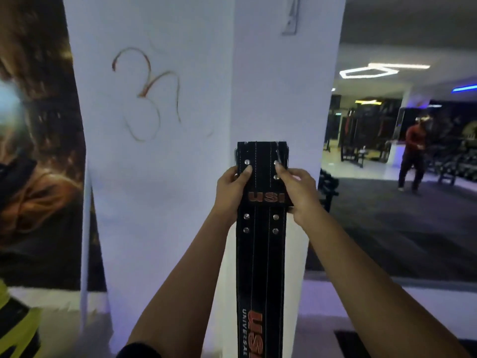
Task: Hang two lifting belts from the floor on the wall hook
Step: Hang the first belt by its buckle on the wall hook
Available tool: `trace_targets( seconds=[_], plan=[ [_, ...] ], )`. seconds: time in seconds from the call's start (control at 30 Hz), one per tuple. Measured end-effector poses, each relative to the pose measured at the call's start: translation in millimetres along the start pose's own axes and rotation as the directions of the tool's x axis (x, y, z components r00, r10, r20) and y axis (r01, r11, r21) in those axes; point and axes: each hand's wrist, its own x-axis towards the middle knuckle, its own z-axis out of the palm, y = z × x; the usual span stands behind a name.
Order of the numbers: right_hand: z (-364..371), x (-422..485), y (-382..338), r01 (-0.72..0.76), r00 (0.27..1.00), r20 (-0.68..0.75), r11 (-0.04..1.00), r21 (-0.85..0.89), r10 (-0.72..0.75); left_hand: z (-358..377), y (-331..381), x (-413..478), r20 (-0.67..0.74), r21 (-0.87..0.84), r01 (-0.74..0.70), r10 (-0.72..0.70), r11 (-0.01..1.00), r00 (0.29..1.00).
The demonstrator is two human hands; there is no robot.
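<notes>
Both hands, left (pixel 232 188) and right (pixel 296 189), grip belt (pixel 261 254) between them.

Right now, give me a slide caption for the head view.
Left hand and right hand grip a black belt, hanging long, before a white pillar.
</notes>
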Motion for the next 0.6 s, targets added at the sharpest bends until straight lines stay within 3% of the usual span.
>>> trace_targets(
  seconds=[0.1, 0.2, 0.33, 0.43, 0.6],
  plan=[
    [-15, 11, -16, 0.027, 0.999, 0.039, 0.998, -0.051, -0.025, 32, 23, 17, 0.006, -0.012, -0.076, 0.076, 0.997, 0.997],
    [-23, 23, -36, 0.070, 0.997, -0.036, 0.990, 0.119, -0.066, 55, 41, 26, 0.055, 0.003, -0.163, 0.162, 0.987, 0.985],
    [-24, 37, -66, 0.130, 0.990, -0.073, 0.975, 0.181, -0.118, 67, 50, 28, 0.058, 0.038, -0.270, 0.267, 0.962, 0.962],
    [-22, 43, -87, 0.160, 0.985, -0.093, 0.961, 0.225, -0.143, 65, 41, 23, 0.055, 0.068, -0.244, 0.241, 0.967, 0.969],
    [-22, 50, -116, 0.200, 0.978, -0.120, 0.941, 0.273, -0.173, 57, 24, 19, 0.230, 0.171, -0.196, 0.154, 0.966, 0.961]
  ],
)
